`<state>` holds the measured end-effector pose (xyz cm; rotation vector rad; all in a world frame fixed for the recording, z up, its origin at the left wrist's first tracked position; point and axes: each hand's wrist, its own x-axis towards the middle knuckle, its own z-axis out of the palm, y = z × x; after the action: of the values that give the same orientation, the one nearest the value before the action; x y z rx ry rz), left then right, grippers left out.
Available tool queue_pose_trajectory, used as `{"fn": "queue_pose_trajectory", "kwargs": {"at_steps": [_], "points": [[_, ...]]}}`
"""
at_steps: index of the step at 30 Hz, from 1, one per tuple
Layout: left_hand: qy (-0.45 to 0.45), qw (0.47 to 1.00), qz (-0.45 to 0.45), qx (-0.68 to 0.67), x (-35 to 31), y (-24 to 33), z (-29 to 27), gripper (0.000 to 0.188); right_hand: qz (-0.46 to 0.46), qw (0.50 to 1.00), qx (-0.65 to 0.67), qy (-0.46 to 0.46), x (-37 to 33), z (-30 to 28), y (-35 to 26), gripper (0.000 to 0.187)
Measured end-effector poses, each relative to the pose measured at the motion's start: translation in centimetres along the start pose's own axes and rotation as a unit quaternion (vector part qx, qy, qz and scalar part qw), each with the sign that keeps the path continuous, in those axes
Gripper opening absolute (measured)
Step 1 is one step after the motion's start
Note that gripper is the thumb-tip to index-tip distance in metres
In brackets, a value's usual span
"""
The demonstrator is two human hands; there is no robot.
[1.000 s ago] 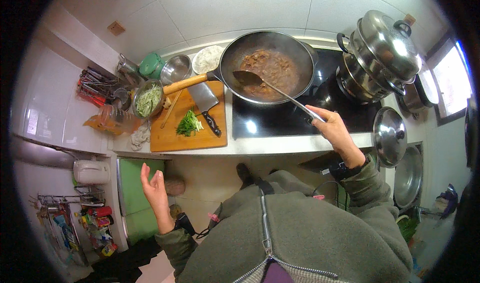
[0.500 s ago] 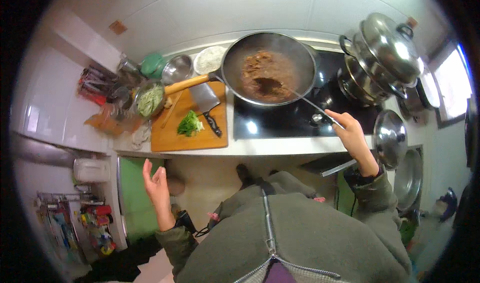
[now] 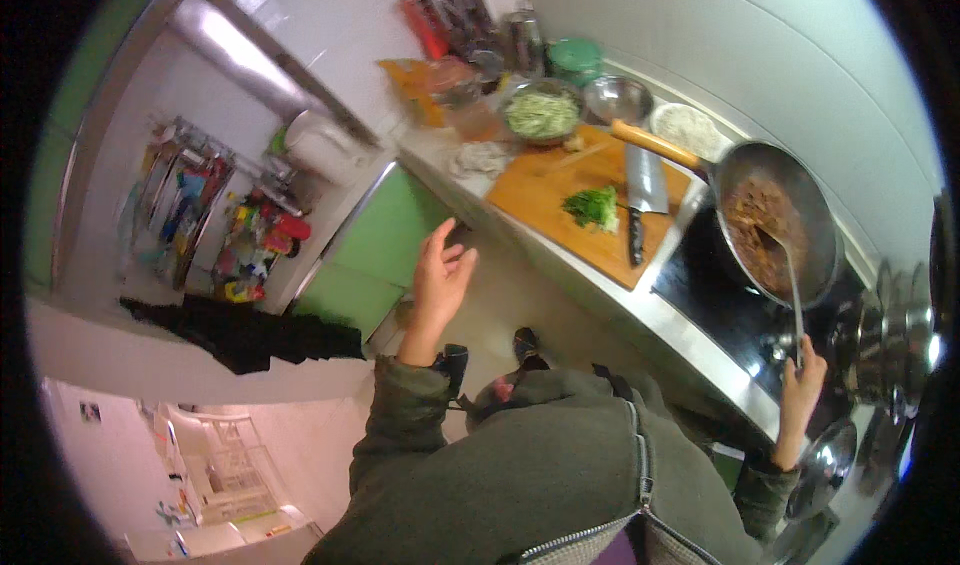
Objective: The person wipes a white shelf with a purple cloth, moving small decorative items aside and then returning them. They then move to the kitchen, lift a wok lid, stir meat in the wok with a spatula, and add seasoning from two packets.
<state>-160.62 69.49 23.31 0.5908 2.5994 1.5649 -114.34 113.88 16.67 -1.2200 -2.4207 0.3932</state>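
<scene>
My right hand [image 3: 803, 390] is closed round the metal handle of a long wok spatula [image 3: 796, 300]. Its head rests in brown cooked food [image 3: 762, 220], partly buried there. The food lies in a dark wok [image 3: 822, 230] on the black cooktop [image 3: 690, 280]; the wok's wooden handle [image 3: 660, 145] reaches over the cutting board [image 3: 540, 193]. Away from the counter, my left hand [image 3: 443, 273] is raised in the air with nothing in it, fingers apart and slightly bent. On the board lie chopped greens [image 3: 592, 208] and a cleaver [image 3: 645, 185].
Behind the board stand a bowl of shredded green vegetable [image 3: 543, 115], a metal bowl [image 3: 618, 98], a green container [image 3: 576, 60] and a bowl of white food [image 3: 686, 127]. Stacked pots [image 3: 885, 340] stand right of the wok. A rack [image 3: 185, 205] is at left.
The view has swung left, so the counter now slants and another room shows at lower left. My right hand still grips the spatula, and the left stays raised and free.
</scene>
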Motion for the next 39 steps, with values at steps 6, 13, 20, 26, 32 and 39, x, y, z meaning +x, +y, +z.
{"fn": "queue_pose_trajectory", "kwargs": {"at_steps": [6,13,20,26,32,39], "points": [[0.046,0.998,0.042,0.027,3.8,-6.2,-8.1,0.055,-0.062,0.976,-0.045,0.206,1.6,-2.0,-6.5,0.051],[0.176,0.982,-0.006,0.065,10.2,-20.5,-24.8,0.042,-0.086,0.963,0.149,0.209,1.5,6.2,-28.1,0.043],[0.329,0.917,-0.067,0.217,12.9,-38.2,-47.2,0.023,-0.163,0.971,0.096,0.147,3.8,16.5,-47.9,0.043],[0.406,0.788,-0.128,0.445,15.9,-51.1,-64.5,0.024,-0.214,0.966,0.086,0.115,5.6,21.2,-58.4,0.036],[0.462,0.713,-0.170,0.499,20.9,-62.7,-71.8,0.030,-0.196,0.978,0.015,0.072,5.4,22.4,-64.9,0.033],[0.346,0.702,-0.027,0.622,22.0,-74.4,-79.5,0.036,-0.166,0.984,-0.024,0.053,5.5,23.7,-66.7,0.035]]}}
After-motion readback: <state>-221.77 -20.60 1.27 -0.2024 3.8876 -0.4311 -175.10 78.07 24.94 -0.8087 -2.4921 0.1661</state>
